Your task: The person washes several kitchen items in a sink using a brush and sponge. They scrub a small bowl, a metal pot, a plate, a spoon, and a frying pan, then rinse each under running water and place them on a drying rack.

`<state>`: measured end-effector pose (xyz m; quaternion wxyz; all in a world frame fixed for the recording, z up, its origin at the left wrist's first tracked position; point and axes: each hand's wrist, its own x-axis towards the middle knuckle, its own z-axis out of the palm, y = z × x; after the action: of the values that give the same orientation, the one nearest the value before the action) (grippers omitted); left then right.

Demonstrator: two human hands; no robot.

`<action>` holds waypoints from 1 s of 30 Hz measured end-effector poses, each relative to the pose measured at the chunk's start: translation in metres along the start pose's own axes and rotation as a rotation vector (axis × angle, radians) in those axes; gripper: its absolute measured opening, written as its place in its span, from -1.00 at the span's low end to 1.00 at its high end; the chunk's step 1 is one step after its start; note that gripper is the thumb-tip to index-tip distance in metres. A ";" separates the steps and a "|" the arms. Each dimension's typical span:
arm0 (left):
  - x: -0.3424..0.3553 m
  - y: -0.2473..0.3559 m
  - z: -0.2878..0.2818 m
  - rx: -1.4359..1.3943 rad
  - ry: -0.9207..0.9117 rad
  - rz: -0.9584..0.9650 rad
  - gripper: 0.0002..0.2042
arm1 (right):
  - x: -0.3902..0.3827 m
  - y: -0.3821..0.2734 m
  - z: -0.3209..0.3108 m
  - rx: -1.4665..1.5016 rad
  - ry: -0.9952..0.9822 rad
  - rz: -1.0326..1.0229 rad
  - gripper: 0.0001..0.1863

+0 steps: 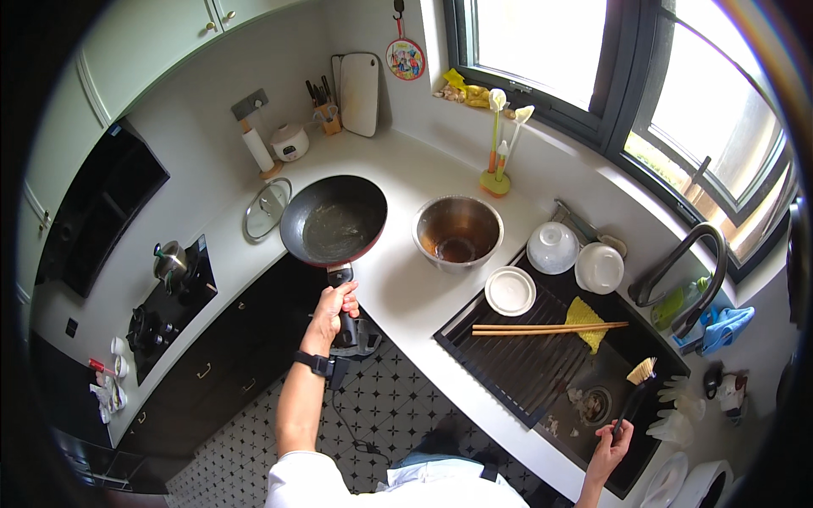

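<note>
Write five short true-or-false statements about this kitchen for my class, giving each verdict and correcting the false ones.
1. The left hand grips the handle of the frying pan. True.
2. The right hand is empty. False: it holds a brush with pale bristles.
3. The chopsticks lie across a yellow cloth. True.
4. The steel bowl stands in the sink. False: it stands on the white counter, to the right of the pan.
5. Pale scraps lie in the sink. True.
</note>
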<state>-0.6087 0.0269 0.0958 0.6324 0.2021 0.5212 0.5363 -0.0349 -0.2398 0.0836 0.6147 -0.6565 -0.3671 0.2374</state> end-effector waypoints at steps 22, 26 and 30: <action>-0.253 -0.044 0.185 0.707 -0.524 -0.585 -0.76 | 0.013 0.004 -0.101 -0.134 0.179 0.054 -0.80; -0.250 -0.095 0.238 0.804 -0.663 -0.720 -0.74 | -0.002 0.012 -0.152 -0.118 0.275 0.099 -0.79; -0.241 -0.155 0.290 0.884 -0.774 -0.779 -0.72 | -0.021 0.021 -0.188 -0.088 0.353 0.143 -0.78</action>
<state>-0.2540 -0.1528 0.1852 0.7770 0.4152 0.4622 -0.1019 0.1001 -0.3744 0.0844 0.6220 -0.7384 -0.2162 0.1454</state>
